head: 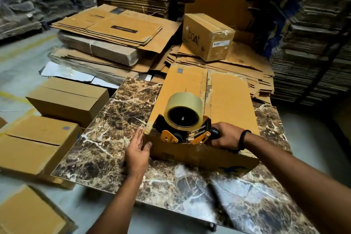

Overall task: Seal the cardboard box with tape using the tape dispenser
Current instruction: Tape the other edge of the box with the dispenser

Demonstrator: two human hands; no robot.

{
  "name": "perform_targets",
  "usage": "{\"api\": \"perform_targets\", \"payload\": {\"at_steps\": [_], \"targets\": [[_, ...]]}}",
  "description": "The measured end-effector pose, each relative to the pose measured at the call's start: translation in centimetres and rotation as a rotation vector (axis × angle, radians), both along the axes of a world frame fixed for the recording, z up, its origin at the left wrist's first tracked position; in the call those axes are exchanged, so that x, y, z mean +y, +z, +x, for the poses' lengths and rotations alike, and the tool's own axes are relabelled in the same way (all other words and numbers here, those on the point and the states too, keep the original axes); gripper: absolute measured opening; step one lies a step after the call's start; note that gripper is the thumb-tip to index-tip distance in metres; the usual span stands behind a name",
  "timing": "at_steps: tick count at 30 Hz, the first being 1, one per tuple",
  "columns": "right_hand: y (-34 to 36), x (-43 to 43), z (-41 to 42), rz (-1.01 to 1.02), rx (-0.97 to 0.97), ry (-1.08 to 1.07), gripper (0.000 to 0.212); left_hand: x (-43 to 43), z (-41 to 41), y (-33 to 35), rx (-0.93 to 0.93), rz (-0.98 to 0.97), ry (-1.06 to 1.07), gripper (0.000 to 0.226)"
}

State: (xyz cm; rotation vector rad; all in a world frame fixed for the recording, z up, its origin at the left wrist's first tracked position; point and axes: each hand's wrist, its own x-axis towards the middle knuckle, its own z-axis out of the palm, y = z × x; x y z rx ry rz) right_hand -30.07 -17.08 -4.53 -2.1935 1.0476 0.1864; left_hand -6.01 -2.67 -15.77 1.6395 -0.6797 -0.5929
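A brown cardboard box (228, 100) lies on a marble-patterned table (117, 129), its top flaps closed along a middle seam. An orange and black tape dispenser (182, 129) with a roll of clear tape (183, 110) rests on the near top edge of the box. My right hand (227, 136) is closed around the dispenser's black handle. My left hand (137, 153) presses flat against the box's near left corner, fingers spread, thumb on the front face. The dispenser hides the near end of the seam.
Closed cardboard boxes (68, 99) stand on the floor at the left. Flattened cartons (114, 26) and a box marked "boat" (207, 36) lie behind the table. Tall stacks of folded cardboard (313, 34) line the back and right side.
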Motion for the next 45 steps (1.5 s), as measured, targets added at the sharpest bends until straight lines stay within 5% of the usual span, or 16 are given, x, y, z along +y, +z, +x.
{"api": "perform_targets", "payload": {"at_steps": [5,9,13,16,22,28,32,45], "targets": [[0.6,0.3,0.2,-0.010,-0.003,-0.010,0.017,1.3,0.8,-0.2,-0.044,0.058,-0.021,0.073],[0.8,0.6,0.4,-0.051,0.016,-0.019,0.025,0.3,1.6,1.5,-0.653,0.019,-0.195,0.076],[0.7,1.0,0.4,-0.098,0.022,0.005,0.023,-1.0,2.6,1.6,-1.007,-0.003,-0.279,0.039],[0.8,1.3,0.1,-0.122,0.026,0.057,0.013,-0.9,2.8,1.8,-1.037,-0.048,-0.273,0.043],[1.7,0.4,-5.3,-0.139,0.121,-0.005,0.026,-1.5,3.4,0.9,-0.992,-0.043,-0.310,0.045],[0.9,0.1,-10.8,-0.167,0.267,-0.099,0.025,-1.4,1.2,0.5,-1.143,-0.028,-0.305,0.053],[0.7,0.1,-10.5,-0.156,0.243,-0.126,0.033,-1.7,-0.4,1.3,-1.298,-0.025,-0.338,0.043],[0.5,0.5,-11.6,-0.079,0.098,-0.141,0.022,-2.9,-2.0,0.5,-1.257,-0.113,-0.478,0.068]]}}
